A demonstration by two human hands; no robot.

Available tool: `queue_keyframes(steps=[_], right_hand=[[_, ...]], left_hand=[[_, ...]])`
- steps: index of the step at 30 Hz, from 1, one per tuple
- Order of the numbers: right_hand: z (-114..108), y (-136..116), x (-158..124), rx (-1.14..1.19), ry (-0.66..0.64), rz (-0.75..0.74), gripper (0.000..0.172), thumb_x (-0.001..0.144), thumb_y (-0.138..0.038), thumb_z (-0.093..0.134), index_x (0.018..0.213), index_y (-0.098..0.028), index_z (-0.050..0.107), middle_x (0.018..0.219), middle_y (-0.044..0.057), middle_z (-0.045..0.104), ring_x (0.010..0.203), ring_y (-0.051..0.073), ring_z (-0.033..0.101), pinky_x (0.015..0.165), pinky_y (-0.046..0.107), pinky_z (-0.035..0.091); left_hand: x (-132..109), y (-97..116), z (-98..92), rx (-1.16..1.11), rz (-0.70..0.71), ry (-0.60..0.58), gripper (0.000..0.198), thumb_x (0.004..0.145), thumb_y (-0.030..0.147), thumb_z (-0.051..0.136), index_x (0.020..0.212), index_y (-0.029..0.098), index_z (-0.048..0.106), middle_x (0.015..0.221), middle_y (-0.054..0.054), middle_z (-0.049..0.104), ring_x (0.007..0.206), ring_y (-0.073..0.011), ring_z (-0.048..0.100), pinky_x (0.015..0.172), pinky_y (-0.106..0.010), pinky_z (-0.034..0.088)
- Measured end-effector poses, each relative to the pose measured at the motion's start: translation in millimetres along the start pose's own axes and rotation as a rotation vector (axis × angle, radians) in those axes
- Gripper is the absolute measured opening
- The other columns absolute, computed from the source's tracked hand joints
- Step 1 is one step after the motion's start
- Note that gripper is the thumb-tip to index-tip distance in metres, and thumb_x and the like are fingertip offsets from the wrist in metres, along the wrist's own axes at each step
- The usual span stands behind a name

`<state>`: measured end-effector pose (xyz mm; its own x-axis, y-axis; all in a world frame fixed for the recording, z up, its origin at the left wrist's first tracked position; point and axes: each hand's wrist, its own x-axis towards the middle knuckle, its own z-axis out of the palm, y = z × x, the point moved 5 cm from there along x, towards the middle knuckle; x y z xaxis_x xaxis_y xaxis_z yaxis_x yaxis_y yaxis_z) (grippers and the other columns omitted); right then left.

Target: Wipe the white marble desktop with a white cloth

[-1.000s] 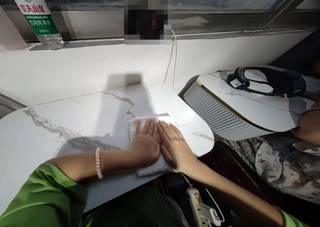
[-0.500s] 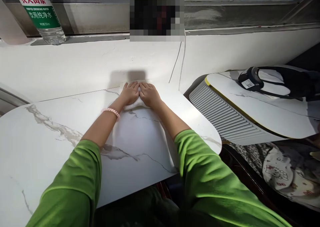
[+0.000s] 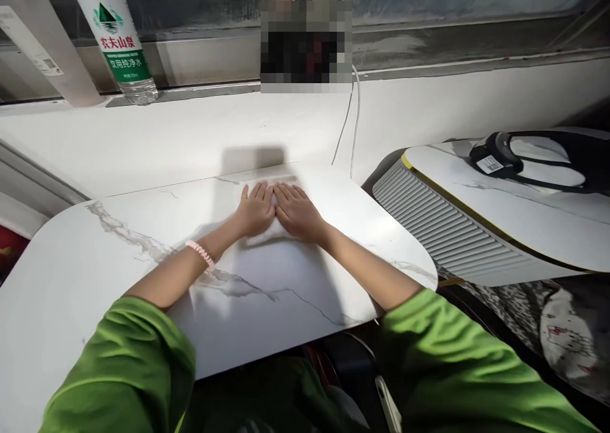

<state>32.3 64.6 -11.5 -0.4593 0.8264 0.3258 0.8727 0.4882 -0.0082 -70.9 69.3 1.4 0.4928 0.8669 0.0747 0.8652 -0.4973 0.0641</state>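
A white cloth (image 3: 269, 233) lies on the white marble-patterned table (image 3: 267, 319), mostly hidden beneath my hands. My left hand (image 3: 256, 211) rests palm down on it, with the fingers laid out flat and pointing away from me; a pink coiled band (image 3: 200, 254) circles that wrist. Beside it, my right hand (image 3: 299, 214) also presses flat on the cloth, and the two hands touch at their inner edges. Neither hand's fingers are wrapped round the cloth.
A water bottle (image 3: 119, 46) and a translucent container (image 3: 52, 46) stand on the ledge behind the table. Cables (image 3: 356, 122) hang down the wall. At the right, a second marble-patterned surface (image 3: 452, 182) bears a black strapped device (image 3: 495, 153).
Both hands have come back toward me across the table with the cloth under them. The view has shifted, showing more of the bottle and the container.
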Motion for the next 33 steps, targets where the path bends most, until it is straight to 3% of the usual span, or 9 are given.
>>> queue_keyframes(steps=[8, 11, 13, 15, 18, 24, 27, 30, 33], right_hand=[[-44, -98, -114, -0.016, 0.087, -0.103, 0.058, 0.092, -0.022, 0.032, 0.144, 0.002, 0.041, 0.145, 0.024, 0.048, 0.140, 0.034, 0.039, 0.114, 0.055, 0.036], [-53, -123, -136, 0.016, 0.095, -0.114, 0.064, 0.089, -0.023, 0.036, 0.149, 0.001, 0.034, 0.147, 0.024, 0.046, 0.142, 0.034, 0.036, 0.113, 0.056, 0.037], [-54, -130, -140, 0.034, 0.080, -0.121, 0.066, 0.088, -0.024, 0.037, 0.148, 0.001, 0.034, 0.147, 0.024, 0.046, 0.142, 0.034, 0.036, 0.113, 0.056, 0.037], [-51, -128, -133, 0.043, 0.054, -0.121, 0.064, 0.087, -0.023, 0.036, 0.146, 0.002, 0.039, 0.146, 0.023, 0.047, 0.141, 0.034, 0.037, 0.114, 0.055, 0.036], [-41, -113, -106, 0.053, 0.010, -0.113, 0.058, 0.089, -0.021, 0.034, 0.140, 0.004, 0.046, 0.144, 0.023, 0.050, 0.139, 0.032, 0.040, 0.115, 0.051, 0.033], [-3, -74, 4, 0.101, -0.101, -0.101, 0.058, 0.089, -0.020, 0.031, 0.140, 0.003, 0.044, 0.146, 0.023, 0.048, 0.137, 0.031, 0.042, 0.114, 0.048, 0.030], [17, -64, 57, 0.119, -0.100, -0.021, 0.057, 0.090, -0.020, 0.029, 0.141, 0.002, 0.042, 0.146, 0.023, 0.047, 0.136, 0.031, 0.043, 0.113, 0.047, 0.030], [32, -59, 83, 0.156, -0.058, 0.046, 0.054, 0.092, -0.019, 0.025, 0.139, -0.002, 0.045, 0.144, 0.022, 0.050, 0.134, 0.030, 0.045, 0.112, 0.050, 0.030], [37, -59, 81, 0.172, -0.006, 0.031, 0.054, 0.092, -0.020, 0.025, 0.139, -0.005, 0.047, 0.145, 0.020, 0.050, 0.135, 0.030, 0.043, 0.112, 0.052, 0.029]], left_hand=[[-140, 49, -10.8, -0.039, 0.114, 0.007, 0.058, 0.098, 0.028, 0.032, 0.149, 0.001, 0.034, 0.157, -0.019, 0.028, 0.149, -0.0312, 0.019, 0.121, -0.055, 0.011], [-174, 58, -14.2, -0.053, 0.148, 0.018, 0.058, 0.097, 0.028, 0.034, 0.149, 0.001, 0.035, 0.156, -0.019, 0.029, 0.149, -0.0318, 0.019, 0.121, -0.055, 0.011], [-183, 58, -14.9, -0.053, 0.148, 0.022, 0.059, 0.096, 0.028, 0.035, 0.149, 0.002, 0.036, 0.156, -0.019, 0.031, 0.149, -0.0312, 0.020, 0.121, -0.054, 0.012], [-179, 54, -13.4, -0.058, 0.135, 0.012, 0.060, 0.095, 0.028, 0.035, 0.149, 0.001, 0.036, 0.156, -0.019, 0.031, 0.148, -0.0310, 0.021, 0.121, -0.053, 0.012], [-156, 38, -8.1, -0.064, 0.090, -0.019, 0.061, 0.095, 0.027, 0.034, 0.148, -0.002, 0.033, 0.156, -0.021, 0.029, 0.148, -0.0313, 0.021, 0.121, -0.055, 0.011], [-68, -35, 0.1, -0.051, -0.043, 0.009, 0.059, 0.094, 0.019, 0.029, 0.148, -0.005, 0.031, 0.156, -0.023, 0.030, 0.147, -0.0305, 0.025, 0.119, -0.057, 0.014], [-32, -72, 0.3, -0.072, -0.087, 0.056, 0.056, 0.095, 0.019, 0.030, 0.147, -0.001, 0.035, 0.155, -0.022, 0.033, 0.145, -0.0305, 0.030, 0.119, -0.055, 0.016], [-17, -92, 1.2, -0.103, -0.124, 0.069, 0.056, 0.095, 0.019, 0.030, 0.148, 0.001, 0.035, 0.155, -0.021, 0.033, 0.145, -0.0295, 0.030, 0.119, -0.054, 0.015], [-21, -92, 2.5, -0.090, -0.131, 0.063, 0.056, 0.096, 0.019, 0.030, 0.148, 0.000, 0.034, 0.156, -0.020, 0.031, 0.146, -0.0290, 0.028, 0.120, -0.052, 0.013]])
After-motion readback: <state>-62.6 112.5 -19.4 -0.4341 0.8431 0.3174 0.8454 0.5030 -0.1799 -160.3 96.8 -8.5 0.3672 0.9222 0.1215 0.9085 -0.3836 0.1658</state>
